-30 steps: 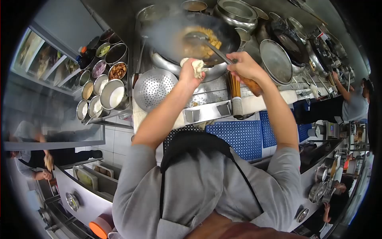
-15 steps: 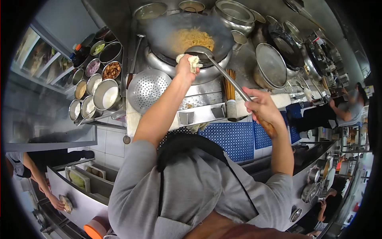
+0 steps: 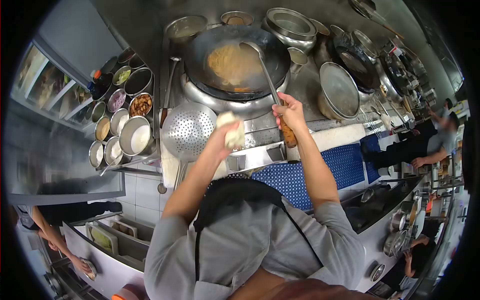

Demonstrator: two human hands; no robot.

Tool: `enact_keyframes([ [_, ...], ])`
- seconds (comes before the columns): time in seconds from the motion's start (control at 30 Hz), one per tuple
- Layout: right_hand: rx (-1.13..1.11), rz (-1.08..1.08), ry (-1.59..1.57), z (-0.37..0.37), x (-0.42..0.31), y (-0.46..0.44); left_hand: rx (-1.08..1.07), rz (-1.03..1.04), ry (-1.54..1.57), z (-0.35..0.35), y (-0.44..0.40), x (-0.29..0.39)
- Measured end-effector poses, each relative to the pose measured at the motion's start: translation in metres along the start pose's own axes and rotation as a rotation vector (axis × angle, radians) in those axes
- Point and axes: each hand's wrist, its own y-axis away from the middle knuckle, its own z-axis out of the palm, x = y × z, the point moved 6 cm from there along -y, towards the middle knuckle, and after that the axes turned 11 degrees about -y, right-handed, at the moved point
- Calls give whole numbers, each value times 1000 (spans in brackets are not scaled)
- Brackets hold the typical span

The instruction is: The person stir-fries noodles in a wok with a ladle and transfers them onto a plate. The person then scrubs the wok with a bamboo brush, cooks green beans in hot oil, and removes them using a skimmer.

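My left hand (image 3: 216, 144) is closed around a crumpled pale cloth (image 3: 233, 131), slightly blurred, over the stove's front edge between the perforated strainer and the wok. My right hand (image 3: 291, 115) grips the wooden handle of a long metal ladle (image 3: 268, 72). Its head rests inside the dark wok (image 3: 197, 75) at the far right, beside the noodles (image 3: 225, 64). The noodles lie heaped toward the wok's middle and left, with a little steam over them. The wok sits on a round metal burner ring (image 3: 205, 95).
A perforated strainer (image 3: 187, 131) lies left of the wok, near ingredient pots such as a large one (image 3: 136, 135) with white contents. A lidded pot (image 3: 340, 90) stands on the right. Other people are at the left and right edges, one person's hand (image 3: 80, 265) at a bowl.
My left hand and the cloth have come back from the wok's near rim. The ladle head has moved from that rim to the far side, my right hand shifting left. The noodles have moved left.
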Motion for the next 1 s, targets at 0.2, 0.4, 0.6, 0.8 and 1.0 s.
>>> enact_keyframes([
  [0.2, 92, -136, -18, 16, -9, -59, -76, 26, 182, -46, 60, -15],
  [0.4, -80, 52, -48, 54, -14, -111, -154, 50, 116, -35, 59, -5],
  [0.6, -319, -178, 893, 55, -45, -33, -166, 3, 119, -41, 48, -17],
  [0.8, -263, -392, 1410, -29, -55, 46, 64, -42, 92, -33, 22, -5],
  [1.0, -33, -394, 1168, -52, -39, 63, -13, 20, 26, 19, -69, 42],
])
